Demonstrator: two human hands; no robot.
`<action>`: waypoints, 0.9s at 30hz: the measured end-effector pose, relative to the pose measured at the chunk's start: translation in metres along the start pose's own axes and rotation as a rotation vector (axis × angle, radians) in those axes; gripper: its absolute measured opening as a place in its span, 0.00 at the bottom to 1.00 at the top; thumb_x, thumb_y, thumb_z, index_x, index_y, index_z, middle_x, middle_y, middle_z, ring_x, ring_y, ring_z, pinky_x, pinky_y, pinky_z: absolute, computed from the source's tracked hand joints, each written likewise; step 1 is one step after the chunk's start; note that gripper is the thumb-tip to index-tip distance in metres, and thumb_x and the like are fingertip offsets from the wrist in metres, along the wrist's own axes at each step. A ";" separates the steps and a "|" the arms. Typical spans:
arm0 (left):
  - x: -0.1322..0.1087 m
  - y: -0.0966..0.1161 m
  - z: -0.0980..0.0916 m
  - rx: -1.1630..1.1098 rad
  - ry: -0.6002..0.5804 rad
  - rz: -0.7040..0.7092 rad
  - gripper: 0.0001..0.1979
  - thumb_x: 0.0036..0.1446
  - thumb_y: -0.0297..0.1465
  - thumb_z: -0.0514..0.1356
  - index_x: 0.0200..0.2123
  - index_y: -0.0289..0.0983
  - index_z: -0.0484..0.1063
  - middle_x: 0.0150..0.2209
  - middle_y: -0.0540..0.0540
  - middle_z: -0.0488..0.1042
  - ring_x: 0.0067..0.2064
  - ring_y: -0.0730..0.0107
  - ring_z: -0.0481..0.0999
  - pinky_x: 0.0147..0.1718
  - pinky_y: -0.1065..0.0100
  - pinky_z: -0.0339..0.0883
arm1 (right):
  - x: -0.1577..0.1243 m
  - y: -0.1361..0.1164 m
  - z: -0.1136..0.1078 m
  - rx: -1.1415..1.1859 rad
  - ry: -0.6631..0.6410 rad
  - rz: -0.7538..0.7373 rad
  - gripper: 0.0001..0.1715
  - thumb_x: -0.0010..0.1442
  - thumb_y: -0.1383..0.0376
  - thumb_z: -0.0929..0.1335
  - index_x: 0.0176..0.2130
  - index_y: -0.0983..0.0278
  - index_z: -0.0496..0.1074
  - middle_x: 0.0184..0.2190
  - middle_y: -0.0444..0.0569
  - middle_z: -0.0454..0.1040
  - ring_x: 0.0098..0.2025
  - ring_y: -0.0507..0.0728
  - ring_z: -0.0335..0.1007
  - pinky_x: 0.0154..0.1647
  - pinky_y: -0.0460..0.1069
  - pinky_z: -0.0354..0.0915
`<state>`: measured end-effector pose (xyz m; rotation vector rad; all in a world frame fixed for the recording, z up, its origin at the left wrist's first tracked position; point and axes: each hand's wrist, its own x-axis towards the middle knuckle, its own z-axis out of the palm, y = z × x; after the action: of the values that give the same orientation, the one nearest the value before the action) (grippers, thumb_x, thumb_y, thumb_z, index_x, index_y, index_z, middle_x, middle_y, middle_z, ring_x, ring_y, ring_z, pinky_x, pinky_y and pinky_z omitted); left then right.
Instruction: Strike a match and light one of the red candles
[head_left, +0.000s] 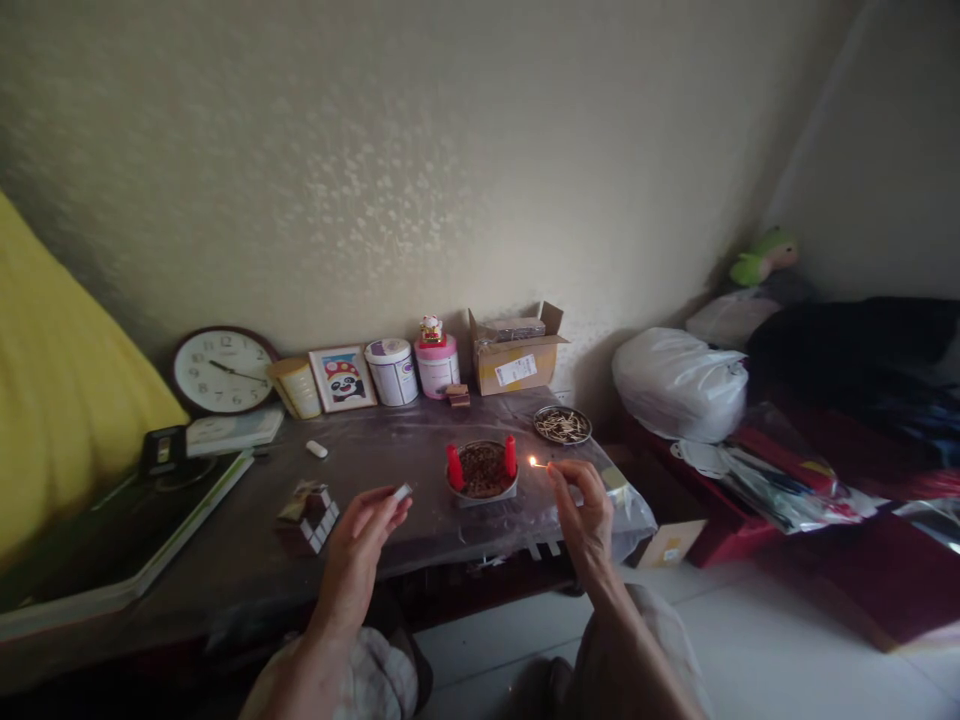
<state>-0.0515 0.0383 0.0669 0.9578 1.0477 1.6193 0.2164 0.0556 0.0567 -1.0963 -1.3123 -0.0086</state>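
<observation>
Lit match (pixel 541 464) pinched at its tail between thumb and fingertips of right hand (pixel 583 510), thin pale stick, small orange flame at far tip, held just beside right red candle (pixel 511 456). Matchbox (pixel 403 492) clamped between thumb and fingers of left hand (pixel 361 538), small, pale, one end poking out. Round bowl (pixel 483 470) of dark crumbly stuff between the hands, left red candle (pixel 454 467) at its other rim. Plate of matchsticks (pixel 562 425) just behind flame. Table (pixel 390 450) edge right below both wrists; bare floor (pixel 757 650) to the right, cluttered wall side behind.
</observation>
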 end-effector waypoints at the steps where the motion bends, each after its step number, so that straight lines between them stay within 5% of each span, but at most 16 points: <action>1: -0.001 -0.003 -0.001 -0.002 0.011 -0.018 0.17 0.44 0.41 0.70 0.35 0.36 0.77 0.36 0.45 0.82 0.40 0.64 0.79 0.44 0.64 0.70 | 0.001 0.001 0.000 -0.002 -0.003 0.002 0.07 0.62 0.63 0.67 0.32 0.62 0.72 0.30 0.46 0.72 0.34 0.55 0.69 0.36 0.49 0.65; 19: 0.000 -0.022 -0.016 -0.031 0.045 -0.119 0.20 0.44 0.43 0.70 0.37 0.37 0.77 0.37 0.45 0.82 0.41 0.64 0.79 0.44 0.65 0.69 | 0.015 0.008 0.020 -0.021 -0.065 0.089 0.10 0.62 0.60 0.66 0.31 0.62 0.73 0.30 0.46 0.74 0.33 0.55 0.71 0.34 0.48 0.66; 27: 0.001 -0.018 -0.018 -0.018 0.080 -0.135 0.19 0.42 0.43 0.71 0.36 0.37 0.77 0.36 0.46 0.82 0.41 0.64 0.79 0.43 0.66 0.70 | 0.021 0.014 0.030 0.133 -0.064 0.296 0.12 0.57 0.56 0.70 0.31 0.62 0.76 0.30 0.47 0.76 0.33 0.55 0.70 0.36 0.49 0.66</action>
<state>-0.0630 0.0389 0.0439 0.7983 1.1257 1.5631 0.2085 0.0936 0.0602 -1.1742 -1.1782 0.3311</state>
